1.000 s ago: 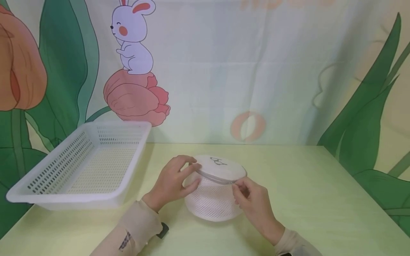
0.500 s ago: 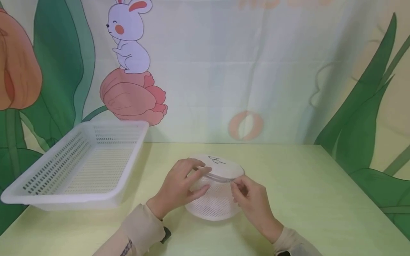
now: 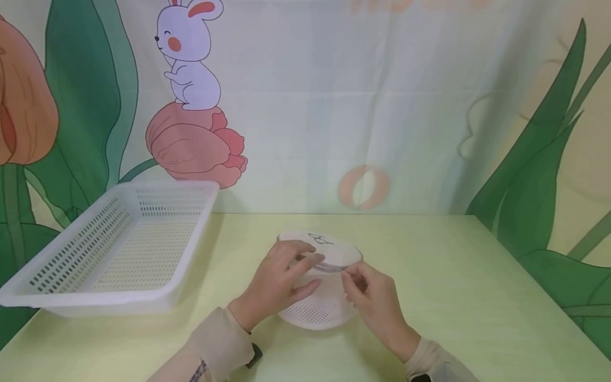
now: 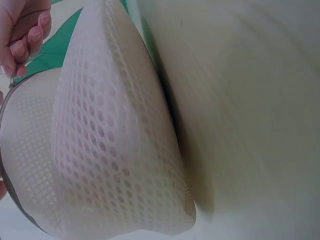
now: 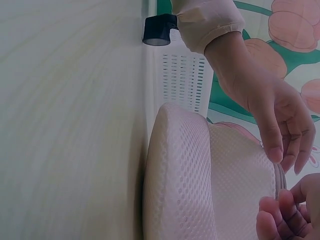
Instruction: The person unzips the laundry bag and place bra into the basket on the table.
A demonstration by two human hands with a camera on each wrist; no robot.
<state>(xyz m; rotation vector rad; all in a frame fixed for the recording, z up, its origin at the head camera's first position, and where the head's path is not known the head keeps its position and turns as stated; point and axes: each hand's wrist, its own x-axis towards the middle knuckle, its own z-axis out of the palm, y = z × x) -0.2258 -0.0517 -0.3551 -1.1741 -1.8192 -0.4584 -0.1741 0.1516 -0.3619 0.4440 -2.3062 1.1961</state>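
A white mesh laundry bag [image 3: 319,310] stands on the table, round, with a pale lid [image 3: 336,250] that bears a dark line drawing. A zipper [image 4: 6,100] runs round the lid's edge. My right hand [image 3: 379,302] pinches the metal zipper pull [image 4: 13,72] at the near right of the rim. At the rim's left side, my left hand [image 3: 269,284] has its fingertips on the lid, with the fingers loosely extended and the thumb by the mesh side. In the right wrist view, the left hand [image 5: 277,112] comes down over the rim near the right fingers [image 5: 272,220].
A white slotted plastic basket [image 3: 167,297] stands at the left of the pale green table [image 3: 453,297]. Behind the table hangs a cloth backdrop [image 3: 296,106] printed with a rabbit, tulips and leaves. A black device [image 5: 157,32] is strapped at the left wrist.
My left hand has slid rightward along the lid's near edge, closer to the right hand. The right hand keeps its pinch on the zipper pull. The head view has shifted slightly.
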